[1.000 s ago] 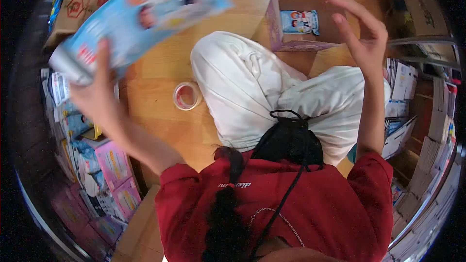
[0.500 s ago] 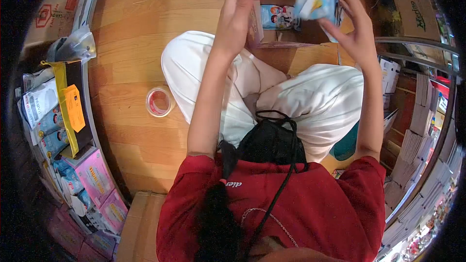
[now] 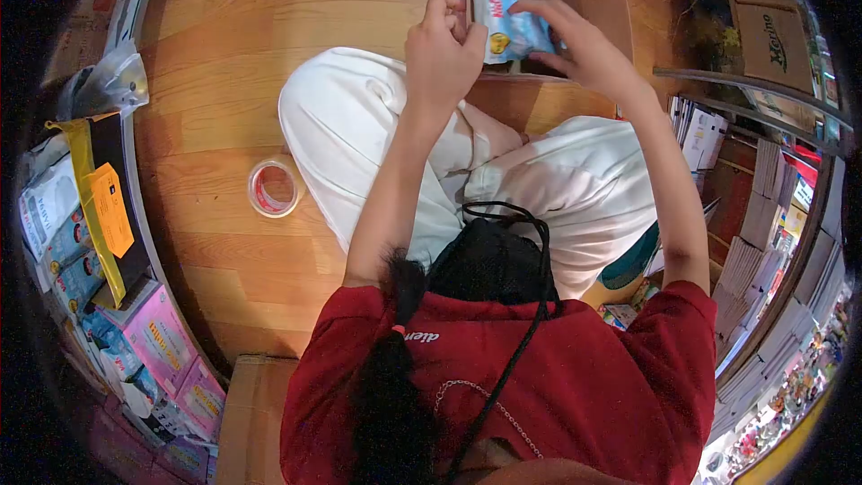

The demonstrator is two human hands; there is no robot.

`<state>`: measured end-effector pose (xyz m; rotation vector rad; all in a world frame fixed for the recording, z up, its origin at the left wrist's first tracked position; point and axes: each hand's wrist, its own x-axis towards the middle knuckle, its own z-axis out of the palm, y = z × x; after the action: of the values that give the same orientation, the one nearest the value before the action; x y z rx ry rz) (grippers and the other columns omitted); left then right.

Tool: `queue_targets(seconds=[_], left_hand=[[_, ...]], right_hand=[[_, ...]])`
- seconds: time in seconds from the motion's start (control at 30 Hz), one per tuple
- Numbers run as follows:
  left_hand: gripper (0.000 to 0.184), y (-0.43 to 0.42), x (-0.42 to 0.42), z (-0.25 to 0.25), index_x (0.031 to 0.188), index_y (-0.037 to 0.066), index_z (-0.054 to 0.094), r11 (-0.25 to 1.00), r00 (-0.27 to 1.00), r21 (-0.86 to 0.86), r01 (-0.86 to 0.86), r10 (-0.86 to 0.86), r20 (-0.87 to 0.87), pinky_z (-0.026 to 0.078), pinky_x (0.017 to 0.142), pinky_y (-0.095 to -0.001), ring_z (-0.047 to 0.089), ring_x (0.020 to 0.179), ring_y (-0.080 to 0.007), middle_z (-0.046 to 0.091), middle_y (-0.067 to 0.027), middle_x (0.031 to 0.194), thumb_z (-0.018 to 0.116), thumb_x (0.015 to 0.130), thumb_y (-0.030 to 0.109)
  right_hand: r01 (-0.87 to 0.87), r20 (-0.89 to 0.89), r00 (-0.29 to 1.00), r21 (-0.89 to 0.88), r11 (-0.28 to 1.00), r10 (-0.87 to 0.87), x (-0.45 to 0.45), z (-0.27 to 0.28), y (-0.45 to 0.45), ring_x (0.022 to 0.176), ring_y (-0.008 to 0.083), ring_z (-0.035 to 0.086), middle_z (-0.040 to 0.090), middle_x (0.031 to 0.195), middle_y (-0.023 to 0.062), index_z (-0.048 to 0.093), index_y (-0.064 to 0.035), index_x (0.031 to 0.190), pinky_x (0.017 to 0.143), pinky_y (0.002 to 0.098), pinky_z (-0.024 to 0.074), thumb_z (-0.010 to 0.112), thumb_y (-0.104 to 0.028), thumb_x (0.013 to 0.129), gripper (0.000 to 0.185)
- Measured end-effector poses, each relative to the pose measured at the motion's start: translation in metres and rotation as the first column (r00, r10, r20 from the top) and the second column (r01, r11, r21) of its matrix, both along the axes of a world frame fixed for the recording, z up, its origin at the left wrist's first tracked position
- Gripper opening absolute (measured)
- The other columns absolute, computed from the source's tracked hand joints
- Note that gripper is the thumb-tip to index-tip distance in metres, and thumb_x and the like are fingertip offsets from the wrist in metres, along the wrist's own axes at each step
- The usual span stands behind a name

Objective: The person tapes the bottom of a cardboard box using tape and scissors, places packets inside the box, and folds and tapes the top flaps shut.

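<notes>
An open cardboard box (image 3: 603,9) stands on the wooden floor in front of my crossed legs. My left hand (image 3: 446,49) is closed at the box's left side, its fingers pinching the upright flap. In my right hand (image 3: 584,47) is a light-blue packet (image 3: 512,27) with red lettering and a yellow picture, gripped between thumb and fingers. The packet is tilted inside the box mouth, against the left wall. Whatever lies beneath it is mostly hidden.
A roll of clear tape (image 3: 273,187) lies on the floor by my left knee. Shelves with pink boxes (image 3: 162,337) and packets line the left. Cartons (image 3: 770,43) and stacked paper goods (image 3: 750,260) stand on the right. Another cardboard box (image 3: 256,413) is near my left side.
My right hand has lowered the blue packet from above the box into its left part. My left hand, raised and loose before, has come down onto the box's left flap.
</notes>
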<state>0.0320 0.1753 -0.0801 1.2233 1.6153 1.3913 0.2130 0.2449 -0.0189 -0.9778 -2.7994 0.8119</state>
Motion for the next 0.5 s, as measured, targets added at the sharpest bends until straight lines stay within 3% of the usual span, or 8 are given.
queue_targets(seconds=[0.07, 0.2, 0.27, 0.3, 0.37, 0.4, 0.5], left_hand=[[0.022, 0.001, -0.002, -0.006, 0.09, 0.0, 0.046, 1.0, 0.999, 0.002, -0.01, 0.009, 0.031, 0.041, 0.049, -0.0355, 0.052, 0.045, -0.0265, 0.052, -0.0111, 0.051, 0.057, 0.073, 0.01], [0.018, -0.001, -0.004, -0.009, 0.087, 0.0, 0.045, 1.0, 0.996, -0.02, 0.0, 0.001, 0.092, 0.039, 0.047, -0.0339, 0.051, 0.044, -0.0241, 0.052, -0.0114, 0.051, 0.055, 0.074, 0.008], [0.015, -0.001, -0.003, -0.009, 0.086, 0.0, 0.046, 1.0, 0.992, 0.009, -0.003, 0.002, 0.123, 0.034, 0.044, -0.0291, 0.044, 0.045, -0.0134, 0.051, -0.0076, 0.051, 0.055, 0.076, 0.007], [0.013, -0.002, -0.002, -0.009, 0.086, 0.001, 0.046, 1.0, 0.99, 0.024, -0.001, -0.002, 0.138, 0.032, 0.043, -0.0267, 0.04, 0.045, -0.0081, 0.05, -0.0058, 0.051, 0.055, 0.077, 0.006], [0.013, -0.002, -0.001, -0.007, 0.086, 0.001, 0.047, 1.0, 0.993, 0.022, 0.018, -0.02, 0.118, 0.032, 0.043, -0.0268, 0.041, 0.045, -0.0087, 0.051, -0.0059, 0.052, 0.055, 0.077, 0.006], [0.013, -0.002, -0.002, -0.006, 0.086, 0.001, 0.047, 0.999, 0.994, 0.02, 0.025, -0.027, 0.108, 0.032, 0.043, -0.0268, 0.041, 0.045, -0.0091, 0.051, -0.006, 0.053, 0.055, 0.077, 0.006], [0.013, -0.004, -0.004, -0.004, 0.087, 0.001, 0.047, 1.0, 0.996, 0.004, 0.021, -0.022, 0.091, 0.034, 0.044, -0.0269, 0.042, 0.045, -0.0102, 0.052, -0.0068, 0.053, 0.054, 0.077, 0.005]], right_hand=[[-0.025, 0.126, 0.992, 0.016, 1.0, 0.022, -0.011, -0.003, 0.002, 0.1, 0.0361, 0.052, 0.049, 0.109, 0.0109, 0.041, -0.0146, 0.113, 0.08, 0.0433, 0.046, 0.067, -0.001, 0.069, 0.053], [-0.18, 0.186, 0.968, 0.059, 0.982, 0.166, -0.015, -0.019, 0.019, 0.1, 0.0355, 0.052, 0.046, 0.113, 0.0092, 0.04, -0.0125, 0.114, 0.079, 0.0426, 0.0462, 0.069, 0.0, 0.066, 0.057], [-0.229, 0.202, 0.956, 0.051, 0.972, 0.214, -0.018, -0.021, 0.023, 0.097, 0.0351, 0.055, 0.047, 0.108, 0.012, 0.038, -0.0142, 0.115, 0.078, 0.0426, 0.0478, 0.072, 0.0, 0.062, 0.065], [-0.257, 0.236, 0.942, 0.048, 0.965, 0.239, -0.016, -0.028, 0.025, 0.096, 0.035, 0.055, 0.047, 0.108, 0.0126, 0.038, -0.0143, 0.116, 0.076, 0.0421, 0.0486, 0.071, 0.0, 0.063, 0.064], [-0.316, 0.302, 0.908, 0.042, 0.948, 0.289, -0.008, -0.057, 0.03, 0.093, 0.0348, 0.057, 0.047, 0.109, 0.0138, 0.036, -0.0146, 0.117, 0.073, 0.041, 0.05, 0.069, -0.001, 0.065, 0.062], [-0.385, 0.324, 0.889, 0.142, 0.912, 0.325, -0.013, -0.066, 0.03, 0.088, 0.0347, 0.059, 0.047, 0.107, 0.0161, 0.036, -0.0147, 0.116, 0.066, 0.0388, 0.0518, 0.06, -0.004, 0.074, 0.05], [-0.364, 0.424, 0.864, 0.152, 0.919, 0.272, -0.014, -0.076, 0.029, 0.085, 0.035, 0.061, 0.048, 0.106, 0.0175, 0.037, -0.0144, 0.116, 0.061, 0.04, 0.0529, 0.05, -0.009, 0.081, 0.037]])
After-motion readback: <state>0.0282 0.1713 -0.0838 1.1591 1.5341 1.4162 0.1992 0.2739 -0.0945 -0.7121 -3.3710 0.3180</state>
